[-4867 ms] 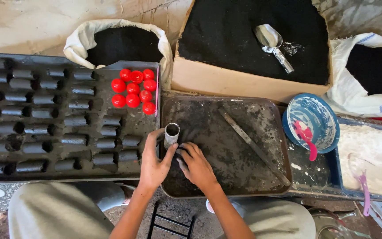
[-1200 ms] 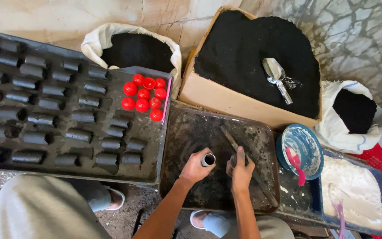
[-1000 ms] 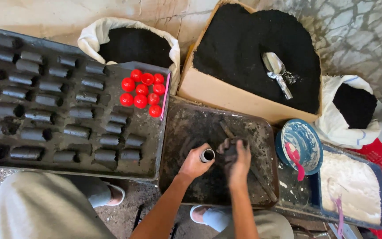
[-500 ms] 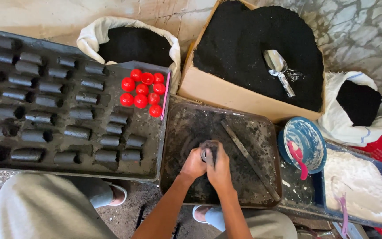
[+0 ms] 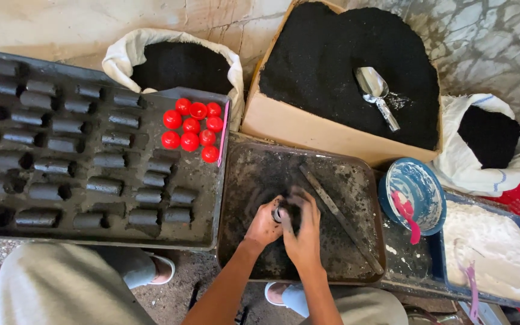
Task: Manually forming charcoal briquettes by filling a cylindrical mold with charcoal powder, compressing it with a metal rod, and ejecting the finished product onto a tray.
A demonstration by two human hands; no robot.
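Observation:
Over the dirty metal tray [image 5: 254, 174], my left hand [image 5: 263, 225] grips a small grey tube [image 5: 278, 212] that stands upright. My right hand [image 5: 303, 232] is cupped over the tube's top with dark powder between the fingers and hides most of it. A flat metal bar [image 5: 339, 216] lies diagonally on the tray just right of my hands.
At left, a black tray [image 5: 203, 232] holds rows of dark cylinders [image 5: 106, 161] and several red caps [image 5: 192, 127]. Behind are a cardboard box of black powder [image 5: 338, 66] with a metal scoop [image 5: 375, 93], and two white sacks [image 5: 176, 63] [image 5: 485, 144]. A blue bowl [image 5: 415, 194] and a tub of white powder [image 5: 489, 253] sit right.
My right hand came in from the right of the tube and now covers its top. The left hand has stayed on the tube. The view shifted slightly.

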